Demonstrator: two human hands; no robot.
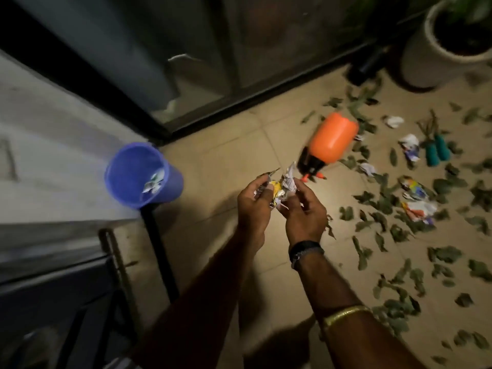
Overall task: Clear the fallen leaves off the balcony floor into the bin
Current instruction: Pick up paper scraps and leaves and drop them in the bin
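Both hands meet in the middle of the view over the tiled floor (234, 145), sharing one bundle of crumpled paper scraps (282, 186) with what looks like a dry leaf poking out at its upper left. The left hand (254, 206) has its fingers curled round the bundle's left side, and the right hand (303, 211) pinches the right side, so neither is free. This reads as the carry-and-drop step: a handful has been gathered and is ready for the blue bin (143, 175), which stands at about nine o'clock from the hands, near the wall, with a few scraps already inside. The next move probably calls for swinging the bundle left over the rim and letting the fingers loosen there, without shedding bits on the way. Most of the job looks undone: fallen leaves (394, 209) lie scattered from three to five o'clock, mixed with more torn paper. An orange spray bottle (332, 141) lies on its side at one o'clock, and a white plant pot (426, 54) is cut off at the top right corner. Dim light and blur make it hard to tell how many leaves the hands actually hold.
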